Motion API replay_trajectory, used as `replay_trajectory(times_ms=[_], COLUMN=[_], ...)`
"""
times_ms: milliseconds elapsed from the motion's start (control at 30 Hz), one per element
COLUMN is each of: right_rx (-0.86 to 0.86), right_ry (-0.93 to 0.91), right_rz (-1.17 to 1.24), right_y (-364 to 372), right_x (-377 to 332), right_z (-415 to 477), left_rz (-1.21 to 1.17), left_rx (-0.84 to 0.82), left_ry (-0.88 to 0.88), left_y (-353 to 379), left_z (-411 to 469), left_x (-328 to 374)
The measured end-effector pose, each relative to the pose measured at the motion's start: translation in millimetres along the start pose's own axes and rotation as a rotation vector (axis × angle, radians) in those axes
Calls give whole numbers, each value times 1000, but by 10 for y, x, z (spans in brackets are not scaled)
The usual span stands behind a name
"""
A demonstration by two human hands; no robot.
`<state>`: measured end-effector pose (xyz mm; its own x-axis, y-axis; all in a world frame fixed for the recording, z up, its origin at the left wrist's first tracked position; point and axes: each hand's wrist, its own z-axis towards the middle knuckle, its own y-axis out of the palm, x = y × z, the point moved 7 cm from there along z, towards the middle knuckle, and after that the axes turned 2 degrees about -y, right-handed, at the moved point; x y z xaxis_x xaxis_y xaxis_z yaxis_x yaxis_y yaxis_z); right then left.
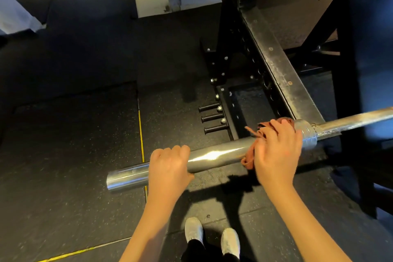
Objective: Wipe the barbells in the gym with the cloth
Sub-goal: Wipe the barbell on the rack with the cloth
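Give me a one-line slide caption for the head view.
Gym cleaning: the left hand grips the barbell while the right hand wraps a red-brown cloth around it, beside a black rack.

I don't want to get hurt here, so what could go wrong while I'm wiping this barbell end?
The barbell sleeve hangs out past the rack arm, with your shoes close by below; if it tips or rolls, it may drop on them. Your right hand holds the cloth close to the collar, where it or loose cloth ends could get pinched.
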<state>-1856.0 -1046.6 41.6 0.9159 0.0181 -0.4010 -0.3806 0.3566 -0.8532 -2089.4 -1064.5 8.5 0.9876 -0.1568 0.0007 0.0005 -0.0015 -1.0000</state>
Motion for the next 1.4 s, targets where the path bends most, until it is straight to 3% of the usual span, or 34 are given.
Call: replay_trajectory(times_ms=[33,100,200,300,400,467,500,600,667,733,800,900,1000,1100,1133,1267,1333,1400], right_rx=[-17,-111,-233,-218,-74,-21,-35,-183,-262,-294,-225,-133,-287,-436,-469,-427,-365,-352], right_ry=[15,-158,-482,-380,-123,-6,-42,-398,-564,-488,-249,-27,-249,-470,-430,89,6,-239], right_rz=[38,95,82,36,38,64,92,132,147,124,115,32,62,86,80,-44,-99,25], right_y=[74,197,164,18,-25,68,138,264,220,151,60,113,291,277,245,281,373,420], right_x=[-154,-422,-353,19,93,-126,-297,-685,-584,-314,-63,-248,-662,-610,-507,-299,-655,-969], right_z=[-87,-256,-174,94,98,-12,-88,-339,-246,-16,181,11,-248,-133,-9,299,169,-95], left_rz=[-4,-15,-64,-208,-159,-154,-129,-69,-54,-63,-36,-4,-6,-16,-25,-26,-5,9], left_rx=[36,50,-163,-501,-592,-555,-506,-352,-299,-235,-162,-90,9,48,49,103,139,191], left_ry=[-10,1,33,5,-60,-88,-88,-78,-70,-68,-64,-55,-49,-44,-44,-54,-91,-104], left_y=[14,8,-53,-37,17,49,38,1,-4,2,-16,42,24,5,-7,-11,4,-18], left_z=[-17,-25,27,79,109,88,75,41,32,18,-7,-40,-66,-87,-95,-117,-133,-137], left_x=[2,35,8,-144,-235,-219,-208,-191,-173,-168,-167,-148,-130,-124,-121,-116,-115,-99])
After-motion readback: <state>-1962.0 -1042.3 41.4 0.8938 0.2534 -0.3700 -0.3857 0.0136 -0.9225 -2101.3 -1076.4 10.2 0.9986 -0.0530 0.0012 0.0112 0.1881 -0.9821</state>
